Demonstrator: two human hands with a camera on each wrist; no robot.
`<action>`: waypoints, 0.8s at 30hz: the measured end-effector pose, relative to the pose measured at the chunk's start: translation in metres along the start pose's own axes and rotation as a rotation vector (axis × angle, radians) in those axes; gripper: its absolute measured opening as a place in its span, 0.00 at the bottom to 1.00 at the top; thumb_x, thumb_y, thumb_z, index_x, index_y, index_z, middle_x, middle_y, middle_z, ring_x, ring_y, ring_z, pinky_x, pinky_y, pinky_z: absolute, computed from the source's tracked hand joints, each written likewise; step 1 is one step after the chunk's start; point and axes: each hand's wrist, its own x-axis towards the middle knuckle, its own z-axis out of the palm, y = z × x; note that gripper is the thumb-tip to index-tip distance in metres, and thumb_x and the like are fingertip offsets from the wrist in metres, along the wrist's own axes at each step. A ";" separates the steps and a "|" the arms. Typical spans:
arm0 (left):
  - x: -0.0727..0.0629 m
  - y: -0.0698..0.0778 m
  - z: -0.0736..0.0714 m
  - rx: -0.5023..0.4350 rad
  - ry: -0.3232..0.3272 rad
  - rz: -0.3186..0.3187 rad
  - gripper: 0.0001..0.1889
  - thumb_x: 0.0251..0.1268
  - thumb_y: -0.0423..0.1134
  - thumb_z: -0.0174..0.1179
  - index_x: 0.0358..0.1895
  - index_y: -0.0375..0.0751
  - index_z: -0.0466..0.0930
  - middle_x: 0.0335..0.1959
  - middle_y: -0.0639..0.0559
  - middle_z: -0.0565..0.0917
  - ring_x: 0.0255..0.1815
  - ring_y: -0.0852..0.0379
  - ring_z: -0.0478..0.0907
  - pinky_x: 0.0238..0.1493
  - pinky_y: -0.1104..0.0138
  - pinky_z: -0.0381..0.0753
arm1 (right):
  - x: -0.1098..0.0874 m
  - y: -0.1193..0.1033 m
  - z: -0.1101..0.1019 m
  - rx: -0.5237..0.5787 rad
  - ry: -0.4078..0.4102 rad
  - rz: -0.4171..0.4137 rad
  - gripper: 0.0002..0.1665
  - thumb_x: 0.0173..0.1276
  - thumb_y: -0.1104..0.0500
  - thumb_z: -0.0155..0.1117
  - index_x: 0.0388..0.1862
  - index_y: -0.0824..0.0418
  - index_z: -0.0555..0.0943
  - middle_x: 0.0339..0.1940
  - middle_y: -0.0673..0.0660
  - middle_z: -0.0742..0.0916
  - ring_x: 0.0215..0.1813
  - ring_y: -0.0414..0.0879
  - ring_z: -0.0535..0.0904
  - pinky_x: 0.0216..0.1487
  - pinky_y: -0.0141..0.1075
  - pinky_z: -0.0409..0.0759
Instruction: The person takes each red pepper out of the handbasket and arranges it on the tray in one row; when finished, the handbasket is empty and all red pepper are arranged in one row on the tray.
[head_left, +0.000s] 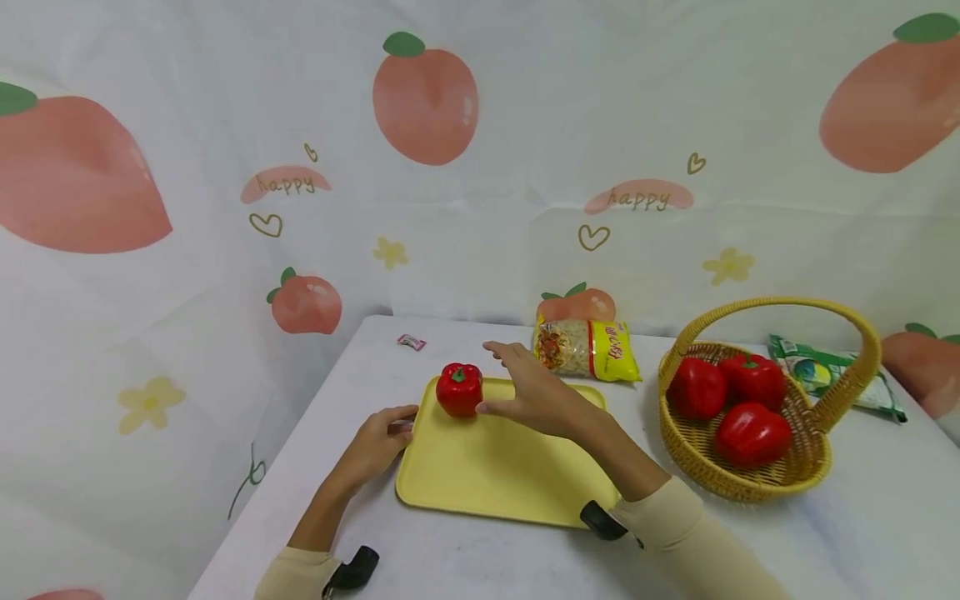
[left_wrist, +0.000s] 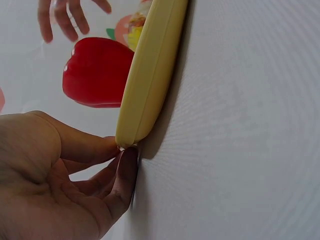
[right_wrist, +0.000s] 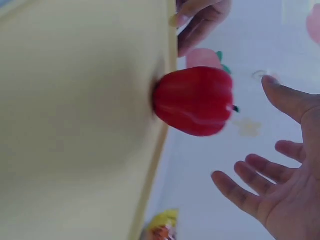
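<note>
A yellow rectangular tray [head_left: 502,475] lies on the white table with one red bell pepper [head_left: 459,396] upright near its far left corner. At the tray's left edge my left hand [head_left: 378,446] pinches the rim; in the left wrist view the thumb is at the rim and the fingers curl under it. My right hand [head_left: 536,396] hovers above the tray just right of the pepper. Its fingers and thumb are spread, with a gap between them and the pepper in the right wrist view, and it holds nothing.
To the right stands a wicker basket [head_left: 750,490] with a tall handle, containing three red bell peppers [head_left: 752,435]. Behind the tray is a yellow food bag [head_left: 573,350]. A green packet [head_left: 825,373] lies behind the basket, and a small pink wrapper [head_left: 411,342] at the back left.
</note>
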 end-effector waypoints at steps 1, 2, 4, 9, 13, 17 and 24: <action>0.000 -0.001 0.000 -0.001 -0.002 0.000 0.23 0.76 0.26 0.57 0.72 0.29 0.76 0.70 0.34 0.80 0.67 0.39 0.81 0.67 0.48 0.82 | -0.005 -0.001 -0.003 -0.006 0.001 -0.012 0.51 0.70 0.44 0.75 0.84 0.54 0.63 0.75 0.56 0.75 0.72 0.52 0.75 0.71 0.55 0.79; 0.000 -0.002 0.000 -0.003 -0.003 0.002 0.23 0.76 0.26 0.57 0.72 0.29 0.76 0.70 0.34 0.80 0.67 0.39 0.80 0.67 0.48 0.82 | -0.009 -0.001 -0.006 -0.014 0.001 -0.019 0.50 0.70 0.44 0.75 0.84 0.53 0.63 0.75 0.55 0.75 0.72 0.52 0.75 0.71 0.54 0.79; -0.001 -0.003 0.000 -0.011 -0.006 0.004 0.23 0.76 0.25 0.57 0.72 0.28 0.75 0.70 0.34 0.79 0.68 0.38 0.80 0.68 0.48 0.82 | -0.020 -0.001 -0.013 -0.037 0.007 -0.046 0.48 0.71 0.45 0.74 0.84 0.54 0.64 0.75 0.54 0.76 0.72 0.51 0.76 0.71 0.54 0.79; -0.002 -0.004 0.000 -0.024 -0.006 0.001 0.23 0.76 0.25 0.57 0.72 0.28 0.75 0.71 0.34 0.79 0.67 0.39 0.80 0.67 0.48 0.82 | -0.047 0.007 -0.027 -0.076 0.034 -0.073 0.44 0.73 0.47 0.73 0.82 0.53 0.66 0.75 0.53 0.77 0.71 0.51 0.76 0.70 0.53 0.80; -0.001 -0.004 0.001 -0.028 -0.004 0.001 0.23 0.76 0.25 0.57 0.71 0.28 0.76 0.69 0.34 0.80 0.66 0.39 0.81 0.66 0.49 0.83 | -0.070 0.017 -0.037 -0.092 0.085 -0.103 0.41 0.72 0.50 0.74 0.80 0.52 0.69 0.74 0.53 0.78 0.71 0.52 0.77 0.62 0.50 0.86; 0.000 -0.003 0.001 -0.028 -0.010 0.005 0.23 0.76 0.25 0.57 0.72 0.28 0.75 0.69 0.34 0.80 0.66 0.39 0.81 0.66 0.50 0.84 | -0.098 0.030 -0.050 -0.154 0.163 -0.130 0.38 0.71 0.53 0.76 0.76 0.53 0.74 0.73 0.54 0.81 0.67 0.50 0.80 0.54 0.44 0.89; 0.001 -0.002 0.001 -0.019 -0.011 0.000 0.24 0.76 0.25 0.57 0.72 0.29 0.75 0.70 0.34 0.79 0.67 0.38 0.81 0.66 0.50 0.83 | -0.141 0.051 -0.077 -0.274 0.287 -0.145 0.33 0.65 0.58 0.80 0.69 0.57 0.80 0.65 0.53 0.85 0.61 0.46 0.83 0.54 0.39 0.90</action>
